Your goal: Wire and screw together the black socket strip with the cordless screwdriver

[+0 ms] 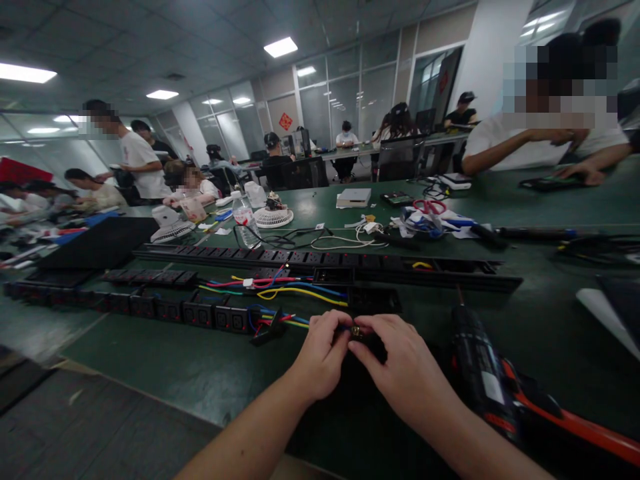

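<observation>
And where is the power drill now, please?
In the head view, the power drill lies on the green table, right of the person's right hand.

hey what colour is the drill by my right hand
The drill is black with orange-red parts, best seen in the head view.

the green bench (165, 370) before me bears black socket strips (198, 313), a drill (483, 373) on my right, and, beyond the strips, a bottle (245, 223) and a white box (353, 198).

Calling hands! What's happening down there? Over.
Left hand, right hand together, holding small shiny part. Colored wires ahead, leftward. Drill lying rightward, not blocking.
</observation>
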A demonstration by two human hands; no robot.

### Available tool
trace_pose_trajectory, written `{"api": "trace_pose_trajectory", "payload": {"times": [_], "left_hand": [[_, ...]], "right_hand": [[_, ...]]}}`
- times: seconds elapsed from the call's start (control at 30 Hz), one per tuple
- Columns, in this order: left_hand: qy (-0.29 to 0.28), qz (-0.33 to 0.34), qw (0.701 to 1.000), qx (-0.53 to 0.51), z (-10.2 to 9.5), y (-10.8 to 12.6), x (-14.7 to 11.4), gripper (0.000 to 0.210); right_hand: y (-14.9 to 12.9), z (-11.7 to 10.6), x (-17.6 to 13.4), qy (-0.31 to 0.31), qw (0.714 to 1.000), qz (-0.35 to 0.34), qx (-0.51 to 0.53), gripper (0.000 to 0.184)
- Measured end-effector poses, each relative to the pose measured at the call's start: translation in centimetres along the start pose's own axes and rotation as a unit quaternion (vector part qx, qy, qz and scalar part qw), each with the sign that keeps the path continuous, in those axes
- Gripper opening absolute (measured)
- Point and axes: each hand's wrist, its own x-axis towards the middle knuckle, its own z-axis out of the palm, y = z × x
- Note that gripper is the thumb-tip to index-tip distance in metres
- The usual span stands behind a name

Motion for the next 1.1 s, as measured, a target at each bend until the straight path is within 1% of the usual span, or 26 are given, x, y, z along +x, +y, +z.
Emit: {"api": "trace_pose_trajectory", "payload": {"times": [0.1, 0.27, 0.37, 0.57, 0.67, 0.77, 0.93, 1.0, 1.1], "left_hand": [[-0.009, 0.005, 1.000, -0.006, -0.1, 0.0, -0.1, 0.016], [-0.021, -0.003, 0.999, -0.031, 0.0, -0.5, -0.2, 0.015], [-0.018, -0.009, 0.999, -0.031, 0.2, -0.8, -0.3, 0.013], [-0.004, -0.006, 1.000, -0.005, 0.5, -1.1, -0.1, 0.011], [0.000, -0.010, 1.000, 0.006, 0.5, -0.8, -0.1, 0.012], [0.004, -0.009, 1.000, 0.016, 0.5, -0.5, 0.0, 0.014], [0.005, -0.001, 0.998, 0.061, 0.6, -0.6, 0.2, 0.014], [0.006, -0.005, 0.997, 0.080, 0.8, -0.8, 0.4, 0.015], [0.013, -0.015, 0.996, 0.092, 0.9, -1.1, 0.6, 0.022]], "right_hand": [[0.2, 0.3, 0.0, 0.006, 1.000, 0.007, 0.020, 0.016], [0.3, 0.6, 0.1, 0.013, 0.999, -0.001, 0.034, 0.020], [0.1, 0.5, 0.0, 0.006, 0.999, -0.012, 0.045, 0.018], [0.0, 0.4, 0.0, 0.014, 0.999, -0.012, 0.051, 0.014], [0.2, 0.5, 0.0, 0.031, 0.998, -0.010, 0.052, 0.013], [0.3, 0.5, 0.0, 0.062, 0.997, -0.004, 0.051, 0.011], [0.7, 0.3, 0.1, 0.114, 0.992, 0.025, 0.057, 0.012], [0.8, 0.3, 0.1, 0.115, 0.991, 0.033, 0.060, 0.012], [0.9, 0.3, 0.1, 0.099, 0.993, 0.034, 0.056, 0.012]]}}
